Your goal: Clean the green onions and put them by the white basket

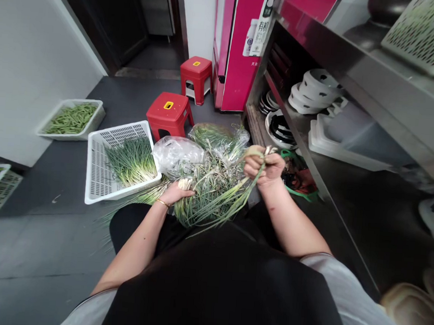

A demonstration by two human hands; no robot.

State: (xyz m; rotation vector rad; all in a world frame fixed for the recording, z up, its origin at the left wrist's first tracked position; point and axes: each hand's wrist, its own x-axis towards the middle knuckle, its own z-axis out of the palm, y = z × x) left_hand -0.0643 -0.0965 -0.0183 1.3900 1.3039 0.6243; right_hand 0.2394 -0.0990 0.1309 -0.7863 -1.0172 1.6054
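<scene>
My left hand (176, 193) is closed round a bunch of spring onions; their white ends (185, 183) poke out above the fingers and the green tops trail down to the left. Raised to the right, my right hand (264, 167) grips a few more spring onions (237, 196) near the root end, their long leaves hanging down leftward. Between and below both hands lies a heap of untrimmed spring onions (215, 180) with dry, withered leaves. Left of it, a white basket (95, 173) holds neatly laid spring onions (132, 161), pale ends toward me.
Clear plastic bags (178, 154) lie behind the heap. Two red stools (168, 112) stand beyond the basket. Green beans (73, 118) fill another basket at left. A steel shelf (345, 57) with dishes runs close along my right side, beside a pink fridge (242, 79).
</scene>
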